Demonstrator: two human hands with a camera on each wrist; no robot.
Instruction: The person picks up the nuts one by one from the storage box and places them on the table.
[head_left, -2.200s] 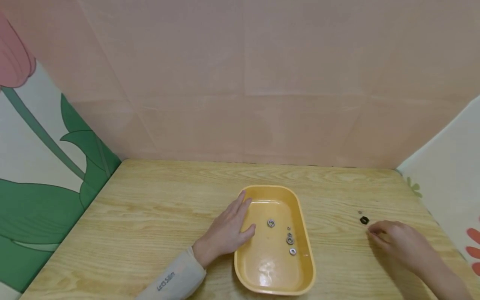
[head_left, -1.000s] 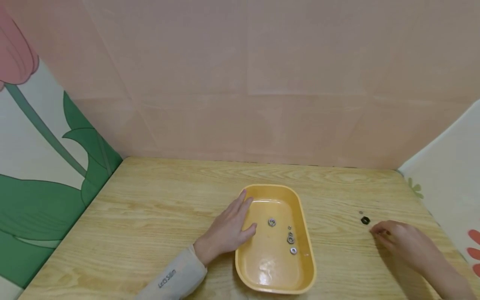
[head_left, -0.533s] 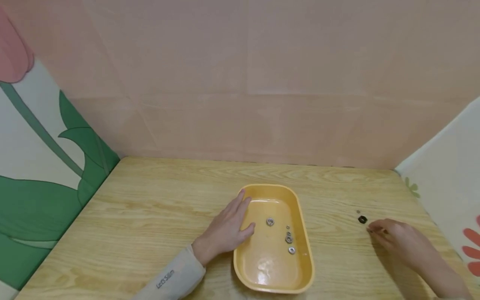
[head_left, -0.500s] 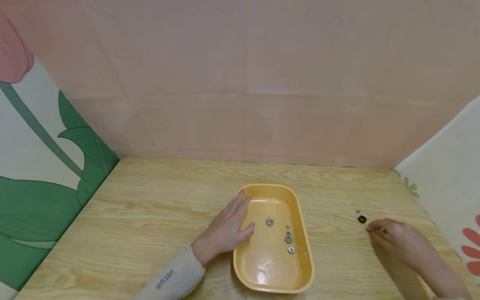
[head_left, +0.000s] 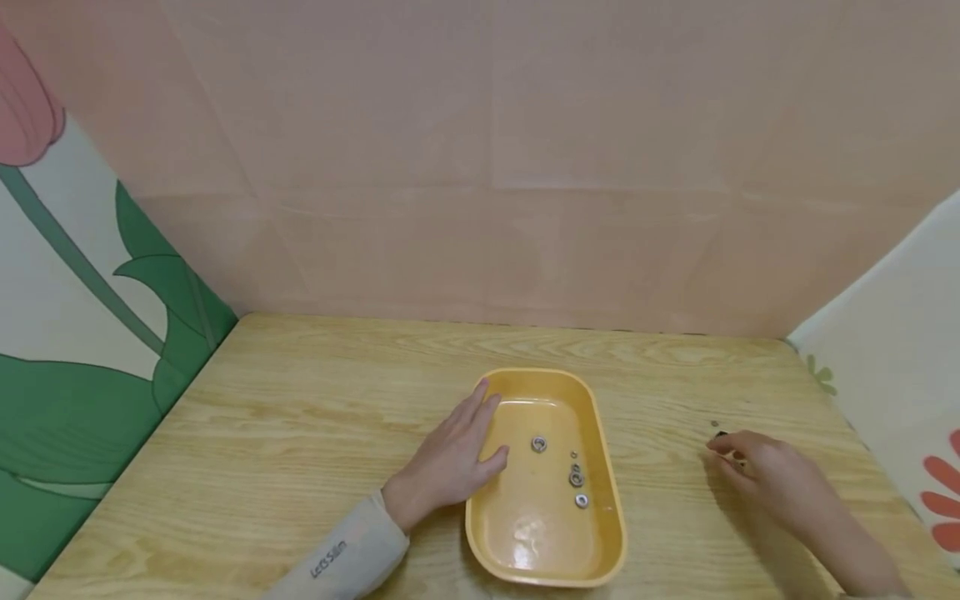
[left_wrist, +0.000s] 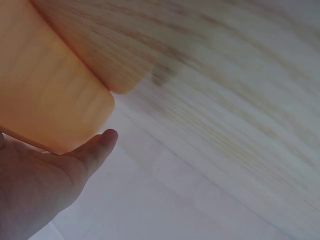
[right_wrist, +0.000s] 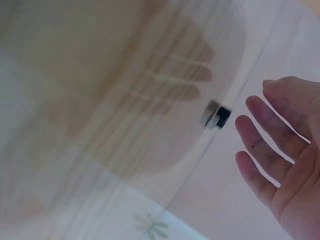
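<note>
A shallow yellow tray [head_left: 547, 577] stands on the wooden table. My left hand [head_left: 450, 462] rests over its left rim, fingers extended and thumb over the inside; the left wrist view shows this hand [left_wrist: 45, 185] against the tray wall [left_wrist: 55, 90]. Several silver nuts lie in the tray, one nut [head_left: 538, 444] apart from the rest. My right hand [head_left: 772, 475] is low over the table at the right, fingertips beside a black nut [head_left: 722, 434] that they partly cover. In the right wrist view its fingers are loosely spread, near the black nut [right_wrist: 223, 118] and a blurred metallic piece [right_wrist: 211, 113].
A tiny ring-like piece [head_left: 714, 423] lies just behind the black nut. A pinkish sheet [head_left: 487, 208] hangs behind the table [head_left: 337, 400]. Printed panels with leaves [head_left: 67, 433] and red petals [head_left: 945, 500] flank both sides.
My right hand has shifted left toward the black nut and now hides part of it. My left hand and the tray hold their places; the view has drifted slightly.
</note>
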